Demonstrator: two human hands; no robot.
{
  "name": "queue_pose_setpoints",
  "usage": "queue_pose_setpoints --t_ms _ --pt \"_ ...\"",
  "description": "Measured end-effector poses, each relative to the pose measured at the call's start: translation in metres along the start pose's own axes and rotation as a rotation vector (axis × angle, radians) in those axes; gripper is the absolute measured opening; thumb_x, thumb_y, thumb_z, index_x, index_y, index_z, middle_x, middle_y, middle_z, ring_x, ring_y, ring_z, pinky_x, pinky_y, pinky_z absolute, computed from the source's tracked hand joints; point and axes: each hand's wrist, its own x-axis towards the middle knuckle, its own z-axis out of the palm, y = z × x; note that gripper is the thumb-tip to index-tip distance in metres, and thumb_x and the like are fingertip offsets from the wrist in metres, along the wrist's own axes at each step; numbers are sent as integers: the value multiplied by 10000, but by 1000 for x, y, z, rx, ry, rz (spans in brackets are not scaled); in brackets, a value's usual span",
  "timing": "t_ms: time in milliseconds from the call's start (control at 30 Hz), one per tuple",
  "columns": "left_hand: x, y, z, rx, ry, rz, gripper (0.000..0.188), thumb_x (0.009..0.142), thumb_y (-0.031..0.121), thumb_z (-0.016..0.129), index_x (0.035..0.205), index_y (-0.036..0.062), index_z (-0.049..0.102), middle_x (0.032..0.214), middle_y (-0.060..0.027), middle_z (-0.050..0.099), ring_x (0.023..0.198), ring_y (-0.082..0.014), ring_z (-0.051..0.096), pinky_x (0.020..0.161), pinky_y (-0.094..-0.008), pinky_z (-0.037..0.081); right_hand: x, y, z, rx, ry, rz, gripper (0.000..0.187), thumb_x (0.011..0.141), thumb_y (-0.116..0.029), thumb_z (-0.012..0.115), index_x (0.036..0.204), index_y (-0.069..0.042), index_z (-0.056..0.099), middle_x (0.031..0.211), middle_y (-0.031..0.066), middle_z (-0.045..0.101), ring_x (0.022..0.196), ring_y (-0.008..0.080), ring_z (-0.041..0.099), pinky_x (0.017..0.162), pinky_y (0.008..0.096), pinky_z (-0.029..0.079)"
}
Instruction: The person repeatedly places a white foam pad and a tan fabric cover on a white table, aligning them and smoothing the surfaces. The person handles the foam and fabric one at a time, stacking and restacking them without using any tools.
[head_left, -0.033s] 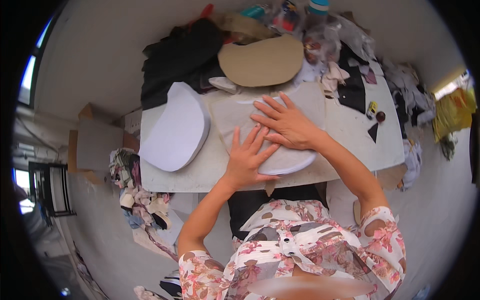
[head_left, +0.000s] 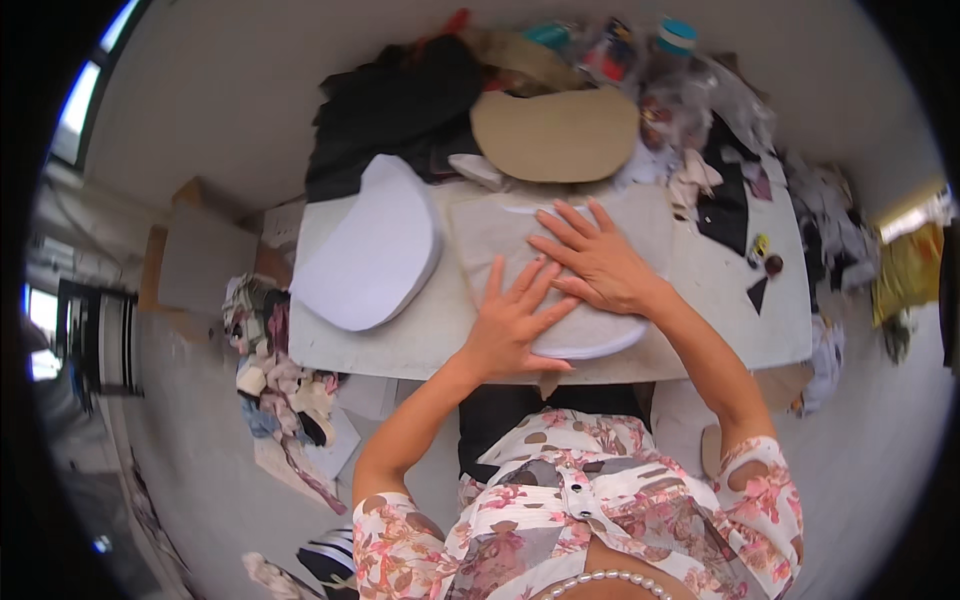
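My left hand (head_left: 512, 318) lies flat with fingers spread on a pale, thin sheet (head_left: 487, 232) on the table. Under the sheet is a white curved piece (head_left: 600, 347), its rounded rim showing at the near edge. My right hand (head_left: 606, 266) presses flat on the same sheet, fingers stretched out and meeting the left fingertips. To the left of my hands rests a thick stack of white curved pieces (head_left: 365, 245). Beyond the sheet lies a tan curved piece (head_left: 556, 138) with a dipped far edge.
Black fabric (head_left: 395, 115) is heaped at the far left of the white table (head_left: 715, 315). Clear plastic bags (head_left: 690, 105) and a blue-lidded jar (head_left: 677, 38) stand at the back. A small black triangle (head_left: 758, 297) lies at the right. Cloth scraps (head_left: 280, 385) are piled beside the table's left edge.
The whole view has shifted, so the table things appear farther right. Both hands stay pressed on the sheet in much the same place.
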Motion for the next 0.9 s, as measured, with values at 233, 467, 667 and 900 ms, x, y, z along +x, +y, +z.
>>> queue_pose_setpoints --t_ms 233,467,667,900 --pt "30 -24 -2 -23 218 -201 670 838 580 527 1325 121 505 1452 -191 342 1396 -353 235 1097 -625 91 -5 5 -11 -133 -109 11 603 931 -400 373 1421 -48 372 1518 139 274 1424 328 180 1150 496 53" --pt "16 -42 27 -205 186 -398 759 813 609 510 1382 108 467 1527 -231 176 1439 -375 42 1111 -602 -57 -3 14 -1 -210 -123 -43 599 971 -422 276 1452 -66 315 1538 129 233 1435 306 159 1149 477 50" --pt "21 -51 42 -294 261 -345 777 774 642 510 1346 115 515 1524 -243 175 1438 -386 23 1098 -629 -55 -5 30 4 -237 -115 -77 609 989 -440 239 1467 -66 281 1544 131 217 1436 312 153 1141 486 71" --pt "30 -55 56 -312 296 -330 780 745 680 509 1354 192 515 1529 -224 180 1436 -392 23 1085 -651 -40 1 9 -9 -130 -64 -148 604 993 -468 289 1440 -68 354 1487 195 315 1371 393 265 1122 520 160"
